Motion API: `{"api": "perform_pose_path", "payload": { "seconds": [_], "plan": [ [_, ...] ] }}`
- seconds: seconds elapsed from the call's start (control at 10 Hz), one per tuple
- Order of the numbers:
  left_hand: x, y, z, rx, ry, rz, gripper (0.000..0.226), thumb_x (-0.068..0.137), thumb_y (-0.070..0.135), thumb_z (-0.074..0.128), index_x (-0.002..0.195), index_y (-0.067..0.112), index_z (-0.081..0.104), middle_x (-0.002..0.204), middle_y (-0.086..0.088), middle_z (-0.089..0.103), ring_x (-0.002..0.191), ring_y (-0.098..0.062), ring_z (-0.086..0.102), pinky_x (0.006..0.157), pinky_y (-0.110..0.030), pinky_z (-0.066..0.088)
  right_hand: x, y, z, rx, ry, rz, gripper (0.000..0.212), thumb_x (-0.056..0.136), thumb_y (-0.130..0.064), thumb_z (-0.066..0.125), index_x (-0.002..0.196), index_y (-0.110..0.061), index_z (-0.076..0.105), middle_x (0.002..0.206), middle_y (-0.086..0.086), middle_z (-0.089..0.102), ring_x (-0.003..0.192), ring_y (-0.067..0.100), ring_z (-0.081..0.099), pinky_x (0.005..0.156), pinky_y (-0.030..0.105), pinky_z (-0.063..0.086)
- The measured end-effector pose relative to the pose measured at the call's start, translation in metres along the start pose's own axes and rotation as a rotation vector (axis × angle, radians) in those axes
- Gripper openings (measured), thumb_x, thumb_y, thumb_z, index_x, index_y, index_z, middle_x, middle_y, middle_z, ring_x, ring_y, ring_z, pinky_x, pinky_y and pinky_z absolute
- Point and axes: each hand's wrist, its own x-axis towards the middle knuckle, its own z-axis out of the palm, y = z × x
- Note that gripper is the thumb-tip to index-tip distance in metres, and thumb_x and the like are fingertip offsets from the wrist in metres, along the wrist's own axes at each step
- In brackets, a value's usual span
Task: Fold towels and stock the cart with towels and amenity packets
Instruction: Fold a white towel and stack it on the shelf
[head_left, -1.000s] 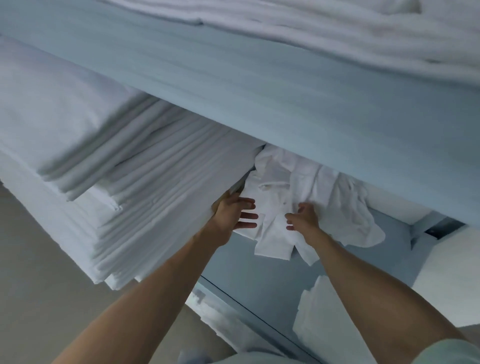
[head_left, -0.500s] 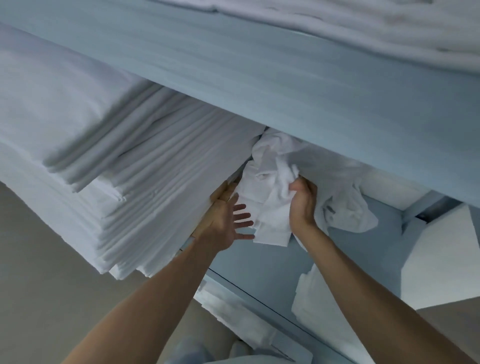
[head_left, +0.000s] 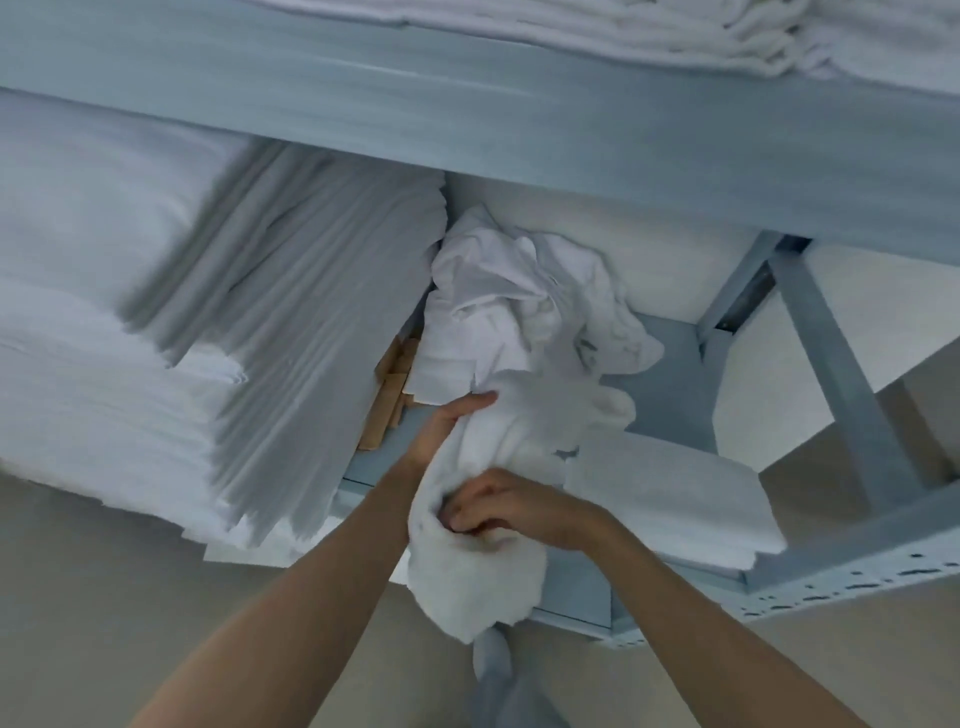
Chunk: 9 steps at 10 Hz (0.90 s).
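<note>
A bunched white towel (head_left: 498, 441) hangs off the front of the blue-grey shelf (head_left: 670, 384). My left hand (head_left: 447, 423) holds its left side, thumb stretched across the cloth. My right hand (head_left: 506, 506) grips the towel lower down, fingers dug into a fold. Behind them a crumpled heap of white towels (head_left: 524, 296) lies on the shelf. The towel's lower end (head_left: 467, 592) droops below the shelf edge.
A tall stack of folded white linen (head_left: 208, 322) fills the shelf's left side, with cardboard (head_left: 389, 395) beside it. Another folded white pile (head_left: 670, 499) sits on the lower right shelf. An upper shelf (head_left: 519, 109) carries more towels (head_left: 727, 36). A perforated metal rail (head_left: 857, 577) runs at right.
Both hands have pulled a towel out of the crumpled heap toward me and down past the shelf edge. The left hand, open before, now holds the towel.
</note>
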Motion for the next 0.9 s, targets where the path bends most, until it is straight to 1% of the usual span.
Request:
{"api": "perform_pose_path", "payload": {
  "seconds": [0.1,0.2,0.3,0.4,0.5,0.6,0.7,0.8,0.9],
  "plan": [
    [-0.010,-0.011,-0.003,-0.058,-0.018,0.002,0.080,0.073,0.030,0.065,0.142,-0.006,0.046,0.147,-0.028,0.046,0.138,-0.042,0.043,0.115,-0.050,0.035,-0.019,0.017,0.003,0.275,-0.155,-0.076,0.036,0.093,-0.028,0.057,0.121,-0.008,0.069,0.121,0.005,0.069,0.118,0.023,0.061,0.103,0.033,0.046],
    [-0.027,-0.035,-0.027,-0.012,-0.071,-0.051,0.036,0.092,0.031,0.059,0.108,0.003,0.076,0.113,-0.022,0.071,0.103,-0.033,0.069,0.090,-0.041,0.055,-0.044,0.052,0.007,0.563,0.078,0.017,0.030,0.088,-0.021,0.058,0.098,0.005,0.070,0.100,0.022,0.071,0.099,0.038,0.067,0.092,0.042,0.052],
    [-0.045,-0.048,-0.042,-0.069,-0.090,-0.099,0.045,0.080,0.042,0.075,0.109,0.008,0.076,0.109,-0.017,0.072,0.098,-0.032,0.070,0.086,-0.040,0.055,-0.046,0.082,0.013,0.614,0.526,0.198,0.030,0.088,-0.026,0.059,0.096,0.001,0.069,0.097,0.021,0.070,0.084,0.029,0.070,0.078,0.037,0.058],
    [-0.068,-0.056,-0.048,0.008,-0.098,-0.123,0.067,0.071,0.063,0.078,0.105,0.006,0.072,0.095,-0.017,0.070,0.086,-0.034,0.069,0.076,-0.038,0.056,-0.043,0.083,0.029,1.080,0.567,0.110,0.064,0.096,-0.059,0.049,0.126,-0.005,0.064,0.128,0.018,0.065,0.116,0.033,0.062,0.095,0.044,0.052],
    [-0.100,-0.062,-0.035,0.293,-0.001,-0.135,0.039,0.090,0.053,0.063,0.098,0.019,0.081,0.101,-0.015,0.075,0.083,-0.025,0.074,0.066,-0.031,0.059,-0.043,0.060,0.045,1.151,0.501,-0.095,0.066,0.096,-0.058,0.052,0.141,-0.010,0.053,0.138,0.016,0.059,0.129,0.032,0.055,0.113,0.046,0.037],
    [-0.122,-0.069,-0.027,0.635,0.102,0.014,0.022,0.099,0.028,0.057,0.088,0.025,0.076,0.085,0.000,0.074,0.081,-0.018,0.070,0.064,-0.021,0.054,-0.050,0.046,0.057,1.107,0.528,-0.151,0.061,0.092,-0.051,0.062,0.135,-0.009,0.059,0.128,0.016,0.066,0.119,0.030,0.064,0.106,0.043,0.047],
    [-0.148,-0.090,-0.029,0.398,0.130,0.101,0.014,0.101,0.024,0.053,0.105,0.023,0.067,0.083,0.011,0.077,0.076,-0.005,0.074,0.062,-0.021,0.058,-0.068,0.036,0.062,1.042,0.548,-0.241,0.058,0.091,-0.055,0.059,0.132,-0.015,0.061,0.126,0.009,0.069,0.120,0.027,0.063,0.110,0.046,0.043],
    [-0.165,-0.102,-0.023,0.460,0.205,0.136,0.020,0.101,0.011,0.056,0.115,0.021,0.064,0.079,0.022,0.075,0.072,0.005,0.070,0.059,-0.013,0.054,-0.092,0.026,0.071,0.987,0.519,-0.298,0.060,0.088,-0.061,0.057,0.130,-0.020,0.061,0.122,0.005,0.071,0.113,0.023,0.067,0.101,0.042,0.050],
    [-0.184,-0.123,-0.018,0.690,0.346,0.158,0.024,0.097,0.002,0.058,0.085,0.022,0.062,0.064,0.012,0.069,0.052,0.008,0.061,0.048,-0.008,0.046,-0.121,0.016,0.094,0.798,0.437,-0.278,0.068,0.077,-0.072,0.057,0.125,-0.024,0.064,0.121,0.003,0.071,0.115,0.021,0.066,0.105,0.042,0.047]
  ]
}}
